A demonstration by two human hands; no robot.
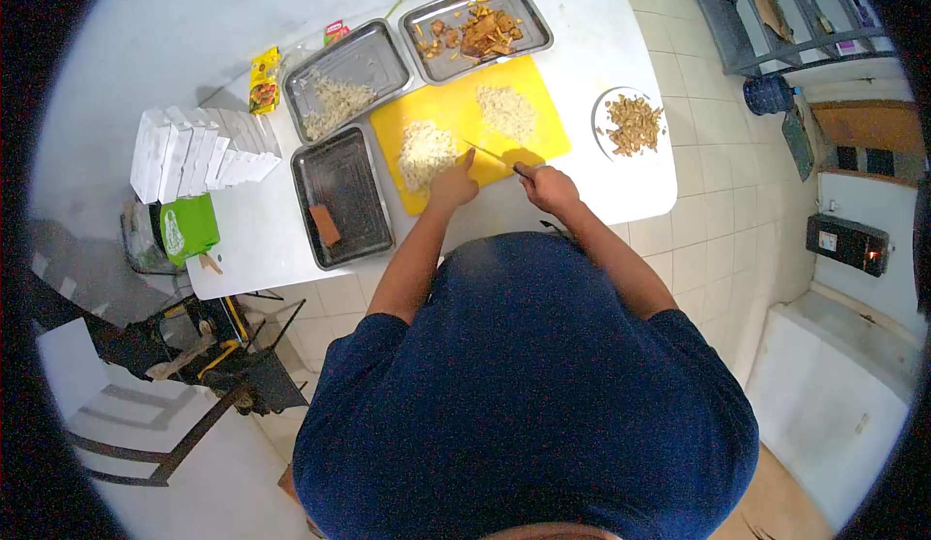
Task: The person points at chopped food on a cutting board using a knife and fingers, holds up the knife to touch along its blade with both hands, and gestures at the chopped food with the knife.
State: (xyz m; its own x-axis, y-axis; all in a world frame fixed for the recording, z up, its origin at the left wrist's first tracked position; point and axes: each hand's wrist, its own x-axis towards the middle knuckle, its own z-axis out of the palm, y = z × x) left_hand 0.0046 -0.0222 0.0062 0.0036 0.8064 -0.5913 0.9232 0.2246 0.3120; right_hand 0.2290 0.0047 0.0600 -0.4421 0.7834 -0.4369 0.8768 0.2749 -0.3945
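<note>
A yellow cutting board (465,94) lies on the white table with two piles of chopped pale food, a larger white pile (425,152) at left and a flatter pile (506,113) at upper right. My right hand (551,189) is wrapped round the handle of a knife (490,154), whose blade points left over the board between the piles. My left hand (454,183) is at the board's near edge, beside the white pile, with its index finger stretched toward the blade. Whether it holds anything is too small to tell.
Metal trays stand around the board: one with brown pieces (477,34), one with pale bits (339,99), and one with an orange-brown block (325,225). A plate of brown pieces (632,125) sits at right. White boxes (179,157) and a green pack (189,228) are at left.
</note>
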